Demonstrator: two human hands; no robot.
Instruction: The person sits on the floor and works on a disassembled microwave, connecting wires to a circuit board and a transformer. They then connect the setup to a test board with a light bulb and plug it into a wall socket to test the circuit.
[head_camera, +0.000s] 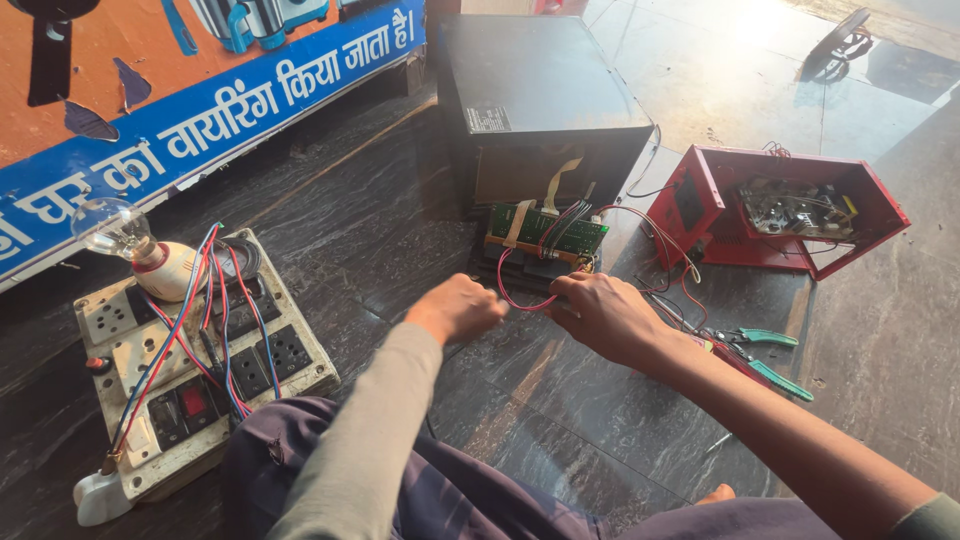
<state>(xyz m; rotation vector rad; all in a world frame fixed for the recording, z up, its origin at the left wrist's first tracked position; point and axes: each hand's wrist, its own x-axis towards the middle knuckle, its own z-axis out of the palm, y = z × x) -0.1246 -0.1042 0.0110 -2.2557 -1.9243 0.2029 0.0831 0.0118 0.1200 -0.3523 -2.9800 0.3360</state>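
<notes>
My left hand (458, 308) is curled into a fist on the dark floor, just in front of a green circuit board (545, 232). My right hand (603, 316) rests beside it, its fingers closed around a red wire (512, 295) that loops out from the board. The board hangs by wires and a flat ribbon from the open front of a black metal box (535, 95). What the left fist holds, if anything, is hidden.
A wooden switchboard (195, 365) with sockets, coloured wires and a bulb (120, 232) lies at the left. An open red metal case (790, 212) lies at the right. Green-handled pliers (765, 355) lie by my right wrist. A printed banner (180, 90) leans at top left.
</notes>
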